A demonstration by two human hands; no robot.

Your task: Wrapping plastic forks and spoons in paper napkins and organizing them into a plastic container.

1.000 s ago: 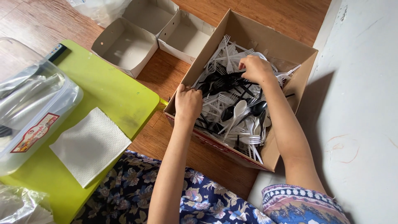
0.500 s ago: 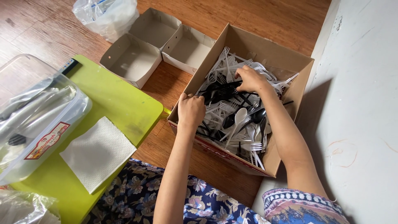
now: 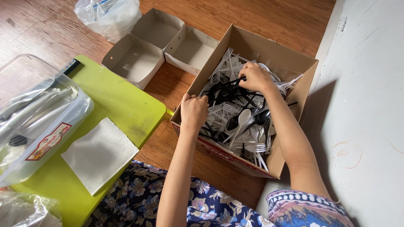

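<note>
Head view: both hands in cardboard box [image 3: 303, 80] on wood floor, box full of mixed black and white cutlery [image 3: 240, 122]. Right hand [image 3: 254, 77] clenched on black cutlery bundle [image 3: 229, 90], lifted just left of its grip. Left hand [image 3: 193, 110] curled over box's near-left edge, fingers in the pile; grip contents cannot tell. Left of left hand: green desk [image 3: 118, 96] with napkin [image 3: 99, 153] and plastic tub [image 3: 38, 113]. Beyond: two empty trays [image 3: 164, 46], bag [image 3: 109, 14].

Matt cardboard box [image 3: 294, 138]; glossy plastic cutlery [image 3: 244, 122]; smooth wood floor [image 3: 261, 17].
</note>
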